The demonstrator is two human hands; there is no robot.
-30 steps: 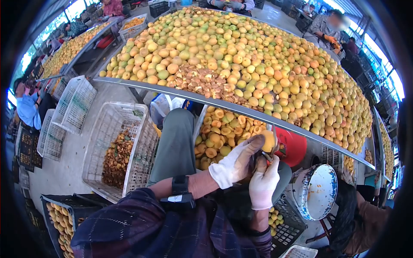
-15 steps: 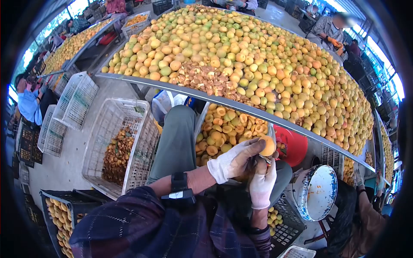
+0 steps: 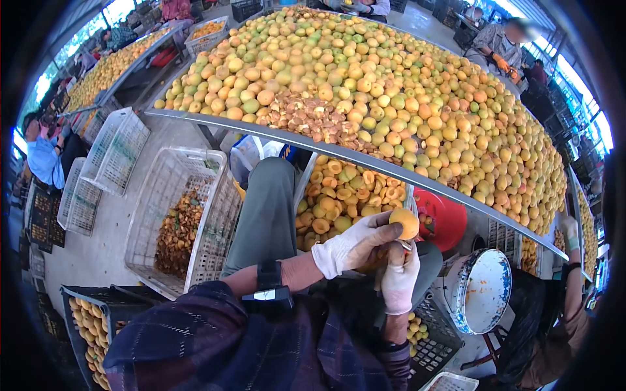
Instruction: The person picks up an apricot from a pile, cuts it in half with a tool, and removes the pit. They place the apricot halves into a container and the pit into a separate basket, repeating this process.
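In my gloved left hand (image 3: 362,244) an orange apricot (image 3: 404,223) is pinched between thumb and fingers. Just below it, my gloved right hand (image 3: 399,277) is closed, and a bit of a small metal tool (image 3: 407,246) shows at its fingertips; the rest is hidden in the grip. Both hands are close together over my lap. Beneath and beyond them stands a crate filled with halved apricots (image 3: 345,192).
A metal-edged table (image 3: 313,138) heaped with whole apricots (image 3: 391,98) and a pile of brown pieces (image 3: 310,117) lies ahead. Around me are a white crate (image 3: 215,241) holding brown scraps, a red basin (image 3: 447,221) and a paint-stained bucket (image 3: 486,291). Other people sit nearby.
My left hand has turned the apricot slightly and it shows more fully, a little apart from the right fingers. At the right, a neighbour's arm has risen toward the table edge.
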